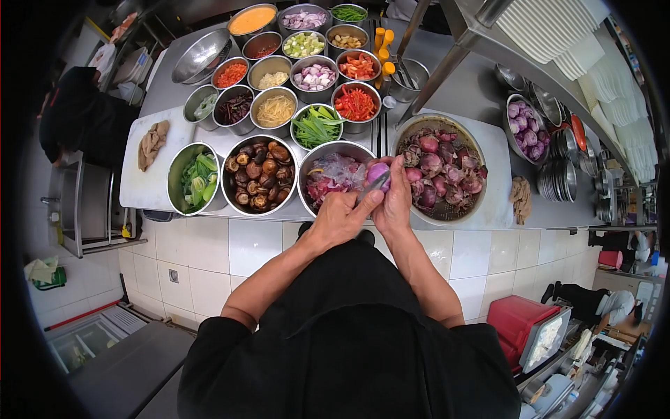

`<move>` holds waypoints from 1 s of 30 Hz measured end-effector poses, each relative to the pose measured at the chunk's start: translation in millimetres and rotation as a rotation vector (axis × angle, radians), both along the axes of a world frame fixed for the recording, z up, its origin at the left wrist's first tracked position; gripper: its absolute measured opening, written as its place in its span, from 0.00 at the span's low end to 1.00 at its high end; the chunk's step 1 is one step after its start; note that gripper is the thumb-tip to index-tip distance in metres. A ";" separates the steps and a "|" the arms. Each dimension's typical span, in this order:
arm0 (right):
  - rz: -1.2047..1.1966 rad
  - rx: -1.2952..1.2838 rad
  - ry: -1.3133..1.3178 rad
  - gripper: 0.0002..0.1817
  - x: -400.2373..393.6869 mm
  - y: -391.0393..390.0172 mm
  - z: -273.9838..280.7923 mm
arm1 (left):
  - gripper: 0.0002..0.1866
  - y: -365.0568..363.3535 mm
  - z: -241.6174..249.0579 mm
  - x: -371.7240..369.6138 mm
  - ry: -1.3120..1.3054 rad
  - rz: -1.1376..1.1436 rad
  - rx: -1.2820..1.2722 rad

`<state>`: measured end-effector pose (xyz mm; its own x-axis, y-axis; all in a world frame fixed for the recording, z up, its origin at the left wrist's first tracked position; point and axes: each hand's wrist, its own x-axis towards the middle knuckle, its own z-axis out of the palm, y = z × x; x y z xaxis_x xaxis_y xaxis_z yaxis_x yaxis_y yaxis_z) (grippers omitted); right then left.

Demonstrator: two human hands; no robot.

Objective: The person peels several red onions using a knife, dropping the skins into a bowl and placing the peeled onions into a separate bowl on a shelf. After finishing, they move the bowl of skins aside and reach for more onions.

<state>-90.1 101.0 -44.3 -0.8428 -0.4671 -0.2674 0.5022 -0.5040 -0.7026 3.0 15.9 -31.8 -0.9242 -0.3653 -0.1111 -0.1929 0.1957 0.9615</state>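
Observation:
My left hand is closed around a small knife, its blade laid against a purple onion. My right hand grips that onion, fingers curled along its right side. Both hands are over the front rim of a steel pot that holds onion skins and what looks like clear plastic. Just right of my right hand, a wide round metal pan holds many unpeeled red onions. The knife's handle is hidden in my left hand.
Left of the pot stand pots of mushrooms and leafy greens. Behind are several tubs of cut vegetables. A bowl of peeled onions sits right, beyond a brown cloth. A shelf post rises behind the pan.

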 end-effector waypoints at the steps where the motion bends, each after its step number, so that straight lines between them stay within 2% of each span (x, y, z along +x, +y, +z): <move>1: -0.009 0.023 0.007 0.22 -0.1 0.7 -0.8 | 0.33 2.6 0.8 0.7 0.019 -0.026 0.002; 6: -0.090 0.160 -0.060 0.25 -2.1 1.9 -9.0 | 0.30 7.7 23.9 9.8 -0.007 -0.156 -0.012; 10: -0.022 -0.123 -0.215 0.26 -10.3 11.0 -16.1 | 0.30 -2.9 22.3 9.9 -0.069 -0.052 -0.127; 13: 0.012 -0.204 -0.368 0.24 -15.9 19.9 -7.9 | 0.32 -17.6 10.4 10.5 -0.144 0.034 -0.429; 17: 0.118 -0.299 -0.465 0.23 -20.4 24.2 -9.8 | 0.30 -28.1 -1.6 10.7 -0.266 0.030 -0.598; 20: 0.172 -0.347 -0.517 0.24 -19.7 24.0 -6.9 | 0.28 -30.2 3.9 6.9 -0.347 0.053 -0.562; 26: 0.220 -0.279 -0.574 0.30 -18.2 22.8 -2.0 | 0.21 -38.5 -15.2 6.4 -0.302 0.036 -0.563; 30: 0.263 -0.318 -0.560 0.30 -19.5 24.8 -3.4 | 0.21 -35.5 0.0 4.5 -0.223 0.062 -0.388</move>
